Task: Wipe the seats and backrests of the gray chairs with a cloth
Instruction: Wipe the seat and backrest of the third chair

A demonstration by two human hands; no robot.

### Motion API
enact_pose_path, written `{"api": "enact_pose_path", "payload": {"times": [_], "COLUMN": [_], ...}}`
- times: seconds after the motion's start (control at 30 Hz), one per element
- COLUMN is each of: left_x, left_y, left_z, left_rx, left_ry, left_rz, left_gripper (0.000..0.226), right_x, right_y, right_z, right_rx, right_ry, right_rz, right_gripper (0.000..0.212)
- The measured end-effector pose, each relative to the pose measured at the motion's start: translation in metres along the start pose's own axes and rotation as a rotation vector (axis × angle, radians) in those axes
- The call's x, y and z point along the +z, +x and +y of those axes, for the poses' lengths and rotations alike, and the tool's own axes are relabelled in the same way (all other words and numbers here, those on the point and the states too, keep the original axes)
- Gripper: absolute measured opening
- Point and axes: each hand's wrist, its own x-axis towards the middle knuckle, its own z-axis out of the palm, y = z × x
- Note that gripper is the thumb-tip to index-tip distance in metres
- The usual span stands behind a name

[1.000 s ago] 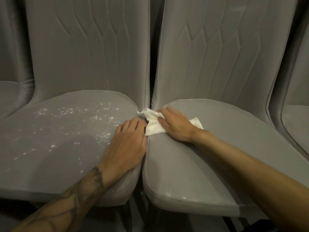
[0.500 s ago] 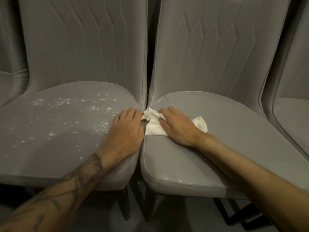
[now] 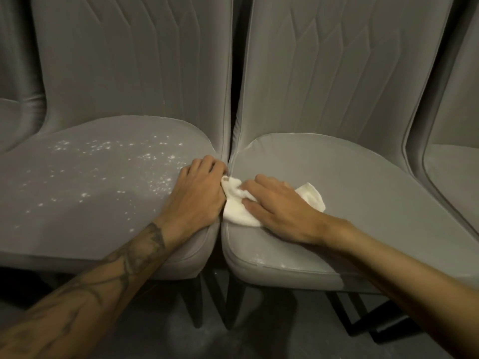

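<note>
Wiping hand: my view shows the right hand (image 3: 281,212) palm down on the cloth (image 3: 237,211), fingers fairly straight and spread, pressing it onto the seat.
Cloth: white and crumpled, lying on the right seat (image 3: 375,203) close to that seat's left edge; one corner sticks out past the far side of the hand, and the bunched end touches the left hand.
Other hand: the left hand (image 3: 198,194) lies palm down on the right edge of the left seat (image 3: 77,208), fingers loosely bent toward the gap between the two chairs (thumb out of my sight, so I cannot tell whether it grips the edge).
Hands together or apart: side by side across the gap, nearly touching, with the cloth between them.
Left seat: scattered with white specks (image 3: 145,161), thickest toward the back and near the hand.
Right seat: a few pale smears (image 3: 261,263) along its front rim.
Backrests: the left backrest (image 3: 129,60) and the right backrest (image 3: 337,60) stand upright, gray, with stitched lines.
Neighbours: part of another gray chair at the far left (image 3: 15,112) and one at the far right (image 3: 456,167).
Below: dark chair legs (image 3: 197,301) over a dark floor (image 3: 233,340).
Forearm: the left forearm (image 3: 108,275) carries dark tattoo lines.
</note>
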Motion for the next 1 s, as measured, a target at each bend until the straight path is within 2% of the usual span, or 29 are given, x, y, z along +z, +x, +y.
{"api": "enact_pose_path", "payload": {"times": [0.1, 0.27, 0.43, 0.5, 0.73, 0.83, 1.0], "left_x": [0.001, 0.001, 0.007, 0.010, 0.008, 0.007, 0.010], "left_y": [0.001, 0.000, 0.002, 0.003, 0.004, 0.003, 0.004], "left_z": [-0.001, -0.002, -0.001, -0.001, -0.001, -0.001, -0.003], "left_rx": [-0.004, 0.000, -0.026, -0.026, -0.026, -0.008, -0.015], "left_ry": [0.002, -0.013, 0.018, 0.035, 0.057, 0.053, 0.058], "left_rz": [0.005, 0.019, 0.059, 0.071, 0.030, 0.038, 0.044], "left_gripper": [0.040, 0.040, 0.029, 0.025, 0.029, 0.034, 0.036], "right_x": [-0.001, -0.005, -0.004, -0.008, 0.010, 0.004, -0.010], "right_y": [-0.032, -0.016, -0.065, -0.083, -0.067, -0.086, -0.123], "right_z": [-0.004, -0.016, -0.026, -0.023, -0.053, -0.045, -0.030], "right_rx": [-0.057, 0.065, -0.040, -0.023, -0.041, -0.051, 0.054], "right_ry": [0.025, -0.015, -0.023, -0.028, -0.130, -0.157, -0.185], "right_rz": [-0.025, 0.021, 0.003, -0.009, 0.053, 0.060, 0.093], "right_gripper": [0.025, 0.024, 0.023, 0.026, 0.028, 0.026, 0.024]}}
